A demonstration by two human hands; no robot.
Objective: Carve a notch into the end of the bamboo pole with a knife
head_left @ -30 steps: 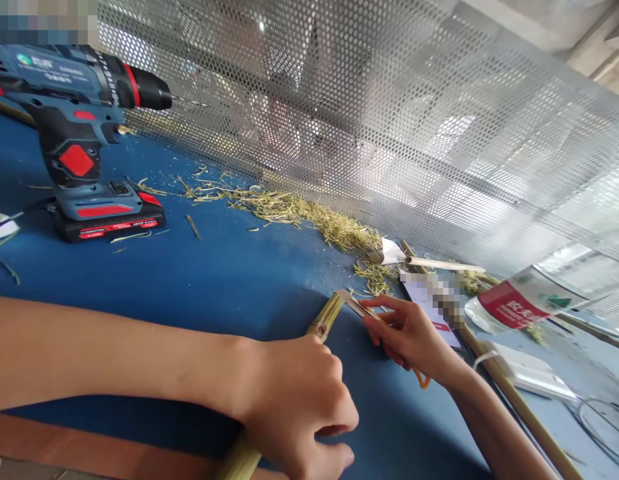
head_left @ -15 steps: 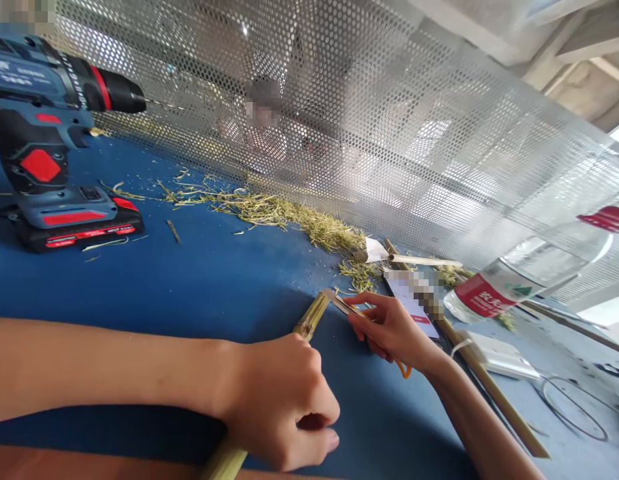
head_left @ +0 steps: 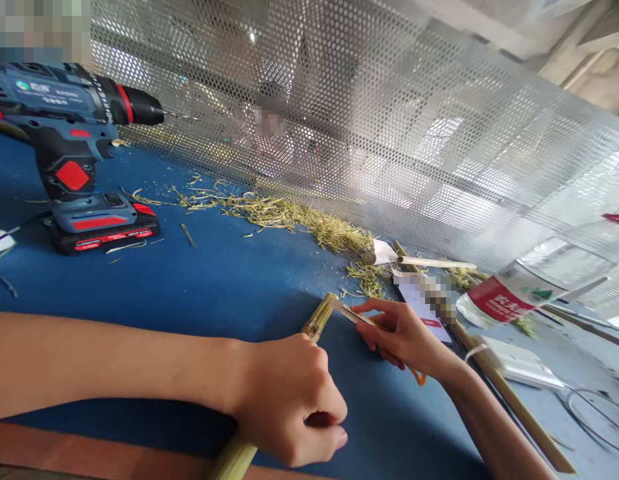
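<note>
My left hand [head_left: 292,397] is closed round a greenish-yellow bamboo stick [head_left: 320,319], pressing it near the blue tabletop. The stick slants from the bottom edge up to its cut end, with a node just past my knuckles. In my right hand [head_left: 402,337] is a utility knife [head_left: 354,315], pinched between thumb and fingers. Its blade tip is at the side of the stick's far end, touching or very close to it. An orange loop [head_left: 418,377] hangs below my right palm.
A cordless drill [head_left: 74,160] stands at the left. Thin shavings [head_left: 309,223] lie along a perforated metal screen [head_left: 349,120]; a person is visible behind it. Rightward are a phone [head_left: 422,310], a water bottle [head_left: 514,290], a white power strip [head_left: 522,362] and a long stick [head_left: 522,417].
The whole view has shifted, so things appear farther right and the drill shows more fully. Both hands keep their grips, and the blade stays by the stick's end.
</note>
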